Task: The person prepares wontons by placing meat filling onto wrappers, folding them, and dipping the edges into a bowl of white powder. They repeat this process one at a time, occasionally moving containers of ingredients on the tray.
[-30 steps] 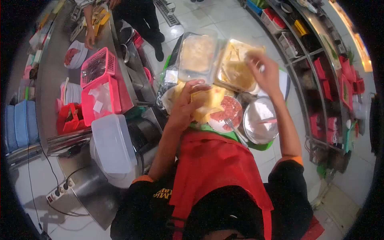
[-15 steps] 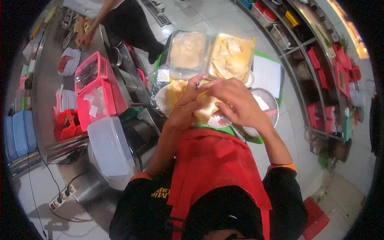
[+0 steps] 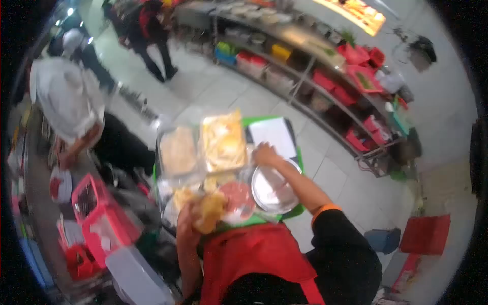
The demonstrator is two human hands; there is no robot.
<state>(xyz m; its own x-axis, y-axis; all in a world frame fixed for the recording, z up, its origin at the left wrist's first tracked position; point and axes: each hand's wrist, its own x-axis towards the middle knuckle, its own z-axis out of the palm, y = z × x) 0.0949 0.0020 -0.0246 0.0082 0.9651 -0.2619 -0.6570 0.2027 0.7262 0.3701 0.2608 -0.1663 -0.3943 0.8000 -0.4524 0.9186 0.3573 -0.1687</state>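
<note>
A yellowish, floppy piece of food (image 3: 211, 211) rests in my left hand (image 3: 188, 221), low over the front left of the work surface. My right hand (image 3: 267, 155) reaches over the top edge of a round metal bowl (image 3: 275, 190); its fingertips are blurred, so I cannot tell what they touch. A plate of pink filling (image 3: 238, 200) lies between the hands. Behind it, a clear container holds yellow sheets (image 3: 223, 140), and another holds a pale, flat mass (image 3: 178, 151). A white sheet or board (image 3: 273, 136) lies at the back right.
The green board's edge (image 3: 300, 157) shows around the items. Pink baskets (image 3: 99, 229) and a translucent box (image 3: 140, 279) stand at the left. A person in white (image 3: 68, 99) works at the left counter; others stand farther back. Metal shelves (image 3: 300, 79) run along the right.
The view has swung right and up. My hands have moved apart: the left holds the yellowish piece lower left, and the right has reached out to the bowl's far edge.
</note>
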